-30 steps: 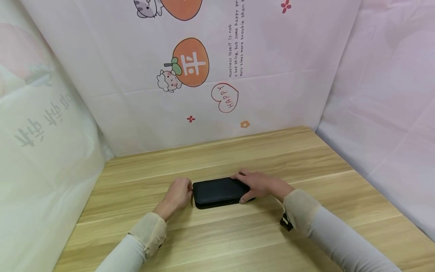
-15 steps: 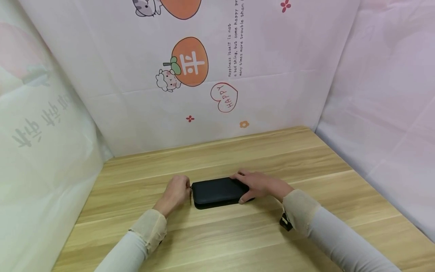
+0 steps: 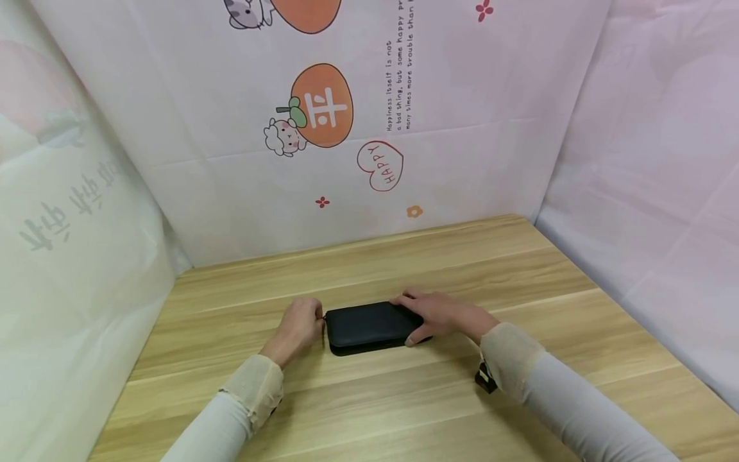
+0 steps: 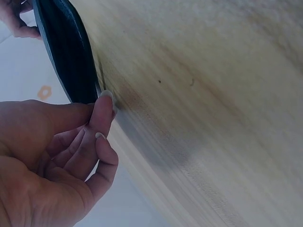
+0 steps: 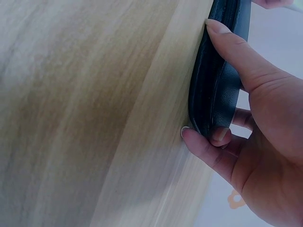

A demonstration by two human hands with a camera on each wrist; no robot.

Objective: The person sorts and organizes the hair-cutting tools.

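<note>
A black zip-around wallet [image 3: 369, 326] lies flat on the wooden table, its zipper track running along the edge in the right wrist view. At its left end my left hand [image 3: 298, 328] pinches the zipper pull [image 4: 98, 90] between thumb and index finger; most of the pull is hidden by the fingertips. My right hand [image 3: 441, 316] grips the wallet's right end, thumb on the near side and fingers round the far side and end. Close up, the right thumb [image 5: 236, 49] presses over the zipper edge of the wallet [image 5: 215, 80].
The wood-grain table [image 3: 369, 404] reaches back to a printed white cloth wall [image 3: 242, 192], with cloth also on both sides. A small black object [image 3: 485, 377] shows under the right cuff. Beige bands wrap both sleeve ends.
My left hand has shifted slightly left and back, drawing the zipper pull a little out from the wallet's end. The right hand and the wallet stay nearly in place.
</note>
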